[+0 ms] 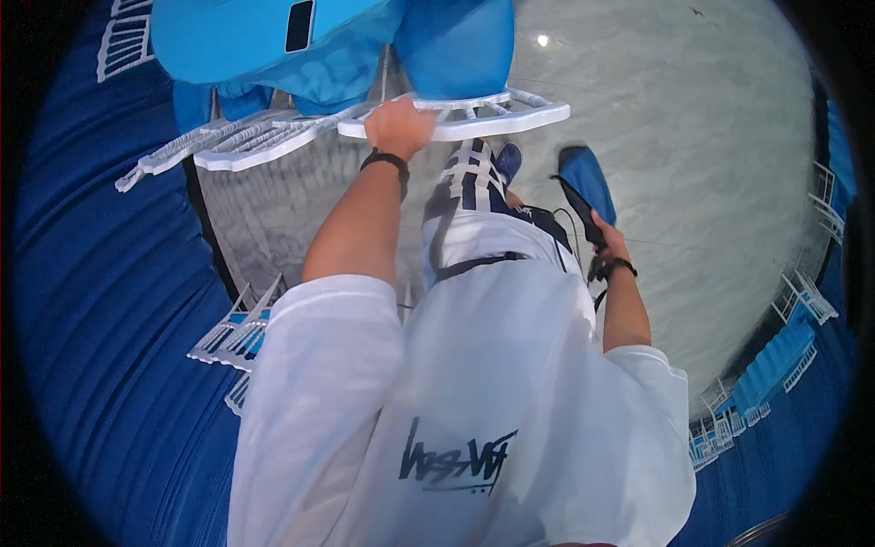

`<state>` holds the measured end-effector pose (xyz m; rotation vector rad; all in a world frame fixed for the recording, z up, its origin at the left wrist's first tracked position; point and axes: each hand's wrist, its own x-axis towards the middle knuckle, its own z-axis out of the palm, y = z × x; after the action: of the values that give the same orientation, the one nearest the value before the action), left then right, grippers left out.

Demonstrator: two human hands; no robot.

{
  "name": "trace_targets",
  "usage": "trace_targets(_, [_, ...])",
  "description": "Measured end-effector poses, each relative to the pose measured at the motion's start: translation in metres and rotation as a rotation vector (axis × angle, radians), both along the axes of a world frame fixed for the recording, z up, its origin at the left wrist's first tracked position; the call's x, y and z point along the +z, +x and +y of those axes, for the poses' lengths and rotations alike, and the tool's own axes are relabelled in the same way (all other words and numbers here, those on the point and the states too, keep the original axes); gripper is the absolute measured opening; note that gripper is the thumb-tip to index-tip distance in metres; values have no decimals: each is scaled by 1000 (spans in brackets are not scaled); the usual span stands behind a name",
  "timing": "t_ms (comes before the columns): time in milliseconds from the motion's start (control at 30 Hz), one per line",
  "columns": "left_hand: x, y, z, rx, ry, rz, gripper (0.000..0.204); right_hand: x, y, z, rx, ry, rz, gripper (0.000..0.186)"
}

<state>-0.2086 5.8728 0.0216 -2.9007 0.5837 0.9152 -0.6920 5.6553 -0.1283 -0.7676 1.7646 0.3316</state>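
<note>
My left hand [399,126] is closed around the top rail of a white chair [519,117] with a blue seat [454,46]. The chair stands against a table with a light blue cloth [228,36]. Lower on the right, my right hand [609,239] grips a long black object [580,208] whose kind I cannot make out. Just beyond it is a flat dark blue piece [588,173]; whether the two are joined I cannot tell. A blue shoe [509,159] shows past my striped trouser leg.
A phone [299,25] lies on the table. More white chairs [260,141] line its near side. Dark blue drapes [100,273] hang on the left. At the far right stand another blue-covered table [775,365] and several white chairs. The floor [693,182] is pale grey.
</note>
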Motion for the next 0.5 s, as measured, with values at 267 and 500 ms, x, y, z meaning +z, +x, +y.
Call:
trace_targets(267, [7,-4,-4,-23,-4,-59,45,14,-114,10,-235,-373,-30,20])
trace_targets(500, [-4,-2,0,-29,11,-76,46,11,-157,27,415,-408,91,24])
